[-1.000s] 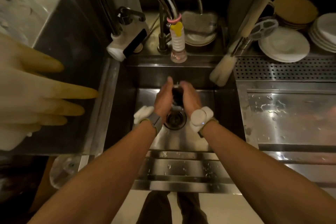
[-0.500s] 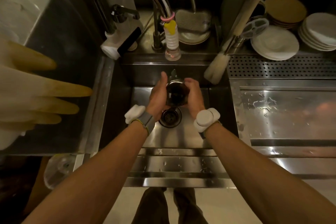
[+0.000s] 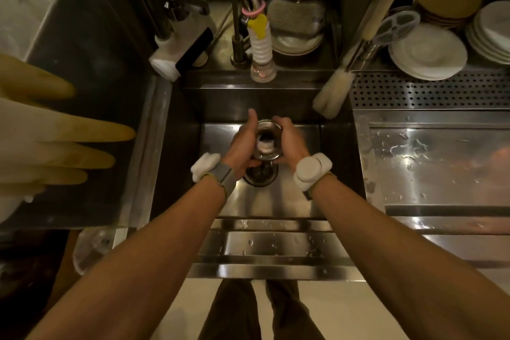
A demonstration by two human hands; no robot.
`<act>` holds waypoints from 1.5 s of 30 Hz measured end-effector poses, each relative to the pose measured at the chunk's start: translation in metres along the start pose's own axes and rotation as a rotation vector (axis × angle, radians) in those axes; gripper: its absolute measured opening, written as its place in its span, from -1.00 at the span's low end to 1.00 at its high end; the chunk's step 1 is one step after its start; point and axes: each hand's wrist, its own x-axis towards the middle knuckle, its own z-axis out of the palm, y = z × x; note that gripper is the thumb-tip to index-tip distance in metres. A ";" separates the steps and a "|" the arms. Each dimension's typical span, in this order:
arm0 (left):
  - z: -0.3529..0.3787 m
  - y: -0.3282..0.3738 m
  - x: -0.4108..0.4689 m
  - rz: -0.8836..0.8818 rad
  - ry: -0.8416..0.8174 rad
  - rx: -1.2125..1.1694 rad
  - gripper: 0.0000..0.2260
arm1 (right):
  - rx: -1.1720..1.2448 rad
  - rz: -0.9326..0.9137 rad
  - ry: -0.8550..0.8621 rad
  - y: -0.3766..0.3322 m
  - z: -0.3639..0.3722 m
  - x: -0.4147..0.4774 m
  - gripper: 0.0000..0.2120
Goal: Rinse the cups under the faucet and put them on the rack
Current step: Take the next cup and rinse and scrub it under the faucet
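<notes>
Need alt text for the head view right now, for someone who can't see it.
Both hands, left hand and right hand, hold a cup over the sink drain, below the faucet nozzle. White plates are stacked at the back right.

Bare forearms, white wrist devices [image 3: 311, 171] on grey straps, dark trousers [image 3: 259, 312].

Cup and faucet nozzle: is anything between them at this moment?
Nothing solid in the head view: only the dark back wall of the sink separates the cup from the faucet nozzle.
</notes>
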 end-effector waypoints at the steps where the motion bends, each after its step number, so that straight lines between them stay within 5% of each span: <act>1: -0.001 0.002 -0.002 0.077 0.020 -0.057 -0.40 | 0.038 -0.098 -0.002 -0.001 -0.001 0.001 -0.76; 4: 0.003 -0.001 -0.005 0.221 0.106 -0.030 -0.58 | -0.024 -0.314 -0.017 0.004 0.002 -0.004 -0.77; 8: 0.004 -0.009 0.005 0.021 0.015 0.031 -0.27 | -0.087 -0.046 -0.016 0.006 0.003 0.003 -0.70; 12: 0.009 -0.003 -0.003 0.208 0.153 0.013 -0.35 | -0.018 -0.338 -0.009 0.009 0.003 -0.011 -0.67; 17: 0.002 -0.010 0.006 0.028 0.041 0.137 -0.12 | -0.137 -0.054 -0.025 0.006 -0.004 -0.002 -0.74; 21: 0.013 -0.003 -0.011 0.192 0.163 0.096 -0.36 | -0.123 -0.332 0.033 0.022 0.003 -0.006 -0.66; 24: 0.010 -0.017 0.001 0.010 0.065 0.240 -0.08 | -0.345 -0.075 -0.059 0.018 -0.001 0.006 -0.70; 26: 0.006 -0.017 0.002 -0.067 0.034 0.296 -0.21 | -0.461 -0.028 -0.081 0.018 -0.009 0.008 -0.73; 28: 0.007 -0.009 -0.010 -0.117 0.072 0.257 -0.31 | -0.472 -0.044 -0.087 0.018 -0.014 0.000 -0.58; 32: 0.004 0.007 -0.029 -0.161 0.014 0.261 -0.21 | -0.617 -0.172 -0.074 0.010 -0.017 -0.013 -0.18; 42: -0.007 0.010 -0.058 -0.128 -0.053 0.290 -0.40 | -0.950 -0.400 -0.088 0.006 -0.022 -0.028 -0.04; 45: -0.021 0.007 -0.059 -0.121 -0.028 0.556 -0.37 | -0.931 -0.404 -0.068 0.001 -0.025 -0.030 -0.11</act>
